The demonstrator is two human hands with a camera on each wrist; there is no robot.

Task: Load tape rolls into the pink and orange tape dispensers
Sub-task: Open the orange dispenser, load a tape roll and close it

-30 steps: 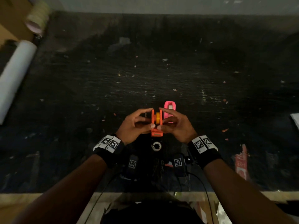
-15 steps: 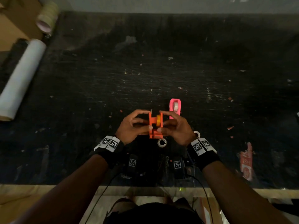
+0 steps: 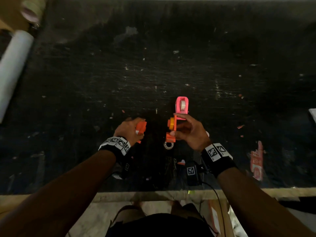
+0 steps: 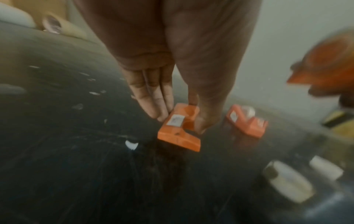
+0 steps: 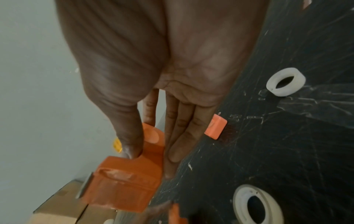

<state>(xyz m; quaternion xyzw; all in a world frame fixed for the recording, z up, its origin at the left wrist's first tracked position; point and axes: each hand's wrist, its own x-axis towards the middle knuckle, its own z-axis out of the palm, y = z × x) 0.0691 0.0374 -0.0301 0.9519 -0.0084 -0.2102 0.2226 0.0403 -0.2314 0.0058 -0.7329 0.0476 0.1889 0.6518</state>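
The orange dispenser is split in two. My left hand (image 3: 136,128) pinches the plain orange half (image 3: 142,127) between thumb and fingers, low over the dark table (image 3: 171,65); the left wrist view shows that half (image 4: 179,130) with a white label. My right hand (image 3: 174,124) grips the other orange half (image 3: 171,130), which carries a yellow hub (image 3: 171,123); the right wrist view shows its orange body (image 5: 124,184). Just beyond stands the pink dispenser (image 3: 182,115) with a white tape roll (image 3: 183,105) inside. A loose tape roll (image 3: 169,144) lies between my wrists.
A small white ring (image 5: 285,81) lies on the table by my right hand. A long white paper roll (image 3: 13,53) and a masking tape roll (image 3: 32,9) sit at the far left. A red label (image 3: 256,159) lies at the right, near the table's front edge (image 3: 119,194).
The orange dispenser was held whole between both hands; now it is in two halves. My left hand has moved left with one half, and my right keeps the hub half.
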